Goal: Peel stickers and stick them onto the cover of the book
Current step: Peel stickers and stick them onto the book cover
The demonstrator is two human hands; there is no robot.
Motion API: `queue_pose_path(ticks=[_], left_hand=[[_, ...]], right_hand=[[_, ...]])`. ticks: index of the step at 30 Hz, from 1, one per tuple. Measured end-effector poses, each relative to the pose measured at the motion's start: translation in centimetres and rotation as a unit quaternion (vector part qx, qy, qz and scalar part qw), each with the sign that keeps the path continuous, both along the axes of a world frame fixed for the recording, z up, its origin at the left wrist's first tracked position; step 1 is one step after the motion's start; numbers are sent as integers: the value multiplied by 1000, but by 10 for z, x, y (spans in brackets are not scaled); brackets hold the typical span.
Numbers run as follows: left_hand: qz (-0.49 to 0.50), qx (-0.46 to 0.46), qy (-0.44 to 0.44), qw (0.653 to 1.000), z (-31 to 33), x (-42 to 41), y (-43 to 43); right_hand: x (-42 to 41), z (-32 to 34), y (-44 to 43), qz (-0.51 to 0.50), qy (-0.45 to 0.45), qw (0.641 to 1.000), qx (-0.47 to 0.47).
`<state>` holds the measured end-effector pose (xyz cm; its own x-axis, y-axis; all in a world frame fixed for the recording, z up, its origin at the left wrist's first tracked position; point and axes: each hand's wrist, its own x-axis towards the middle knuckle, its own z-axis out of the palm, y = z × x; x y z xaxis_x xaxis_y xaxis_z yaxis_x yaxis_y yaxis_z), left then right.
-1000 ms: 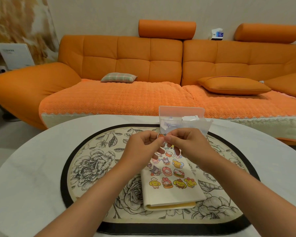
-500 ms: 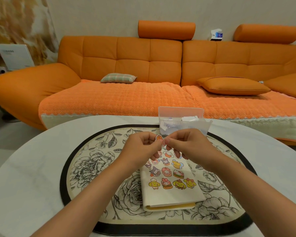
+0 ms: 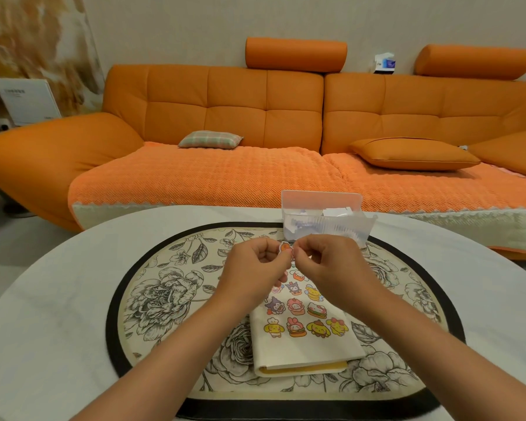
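Sticker [image 3: 285, 247] now peeks out more. L hand [image 3: 255, 268] & R hand [image 3: 325, 262] both pinch it over far edge of book [image 3: 304, 350], box [image 3: 331, 226] just behind.

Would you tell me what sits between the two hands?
A small orange sticker, pinched by the left hand and the right hand; the head view shows it.

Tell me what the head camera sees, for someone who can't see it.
The left hand and right hand pinch a small orange sticker above a cream book covered with cartoon stickers. It lies on a flowered mat on a white table, before an orange sofa.
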<state>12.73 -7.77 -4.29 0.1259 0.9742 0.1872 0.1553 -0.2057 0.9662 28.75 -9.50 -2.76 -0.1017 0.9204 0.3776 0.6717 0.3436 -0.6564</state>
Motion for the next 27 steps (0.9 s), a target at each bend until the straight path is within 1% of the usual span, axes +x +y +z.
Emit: queue_pose_path(ticks=[3, 8, 10, 11, 13, 15, 16, 17, 20, 23, 25, 27], left_hand=[[11, 3, 1, 1000, -1, 2, -2], [25, -4, -5, 1000, -1, 2, -3], [53, 0, -7, 999, -2, 3, -3], [78, 19, 6, 997, -4, 3, -4], [130, 101, 74, 984, -6, 1, -4], [137, 175, 126, 967, -5, 0, -5], [127, 182, 133, 966, -4, 0, -6], [116, 173, 130, 969, -4, 1, -6], [84, 101, 102, 986, -3, 3, -8], [65, 27, 55, 996, 0, 5, -10], [59, 1, 37, 998, 1, 5, -10], [56, -5, 34, 998, 1, 5, -9]], right_hand=[[-2, -2, 0, -11, -28, 999, 25], [-2, -3, 1, -9, 50, 999, -19], [-1, -2, 3, -13, 78, 996, -30], [-1, -2, 3, -16, 88, 995, -33], [-1, -3, 4, -26, 86, 995, -32], [-1, -6, 3, -39, 66, 997, -24], [-1, -6, 3, -45, 55, 997, -16], [-1, -7, 2, -50, 43, 998, -5], [-1, -6, 0, -66, 3, 998, 25], [-1, -6, -1, -70, -26, 996, 41], [-2, -6, -1, -69, -40, 996, 44], [-2, -5, -2, -68, -56, 995, 49]])
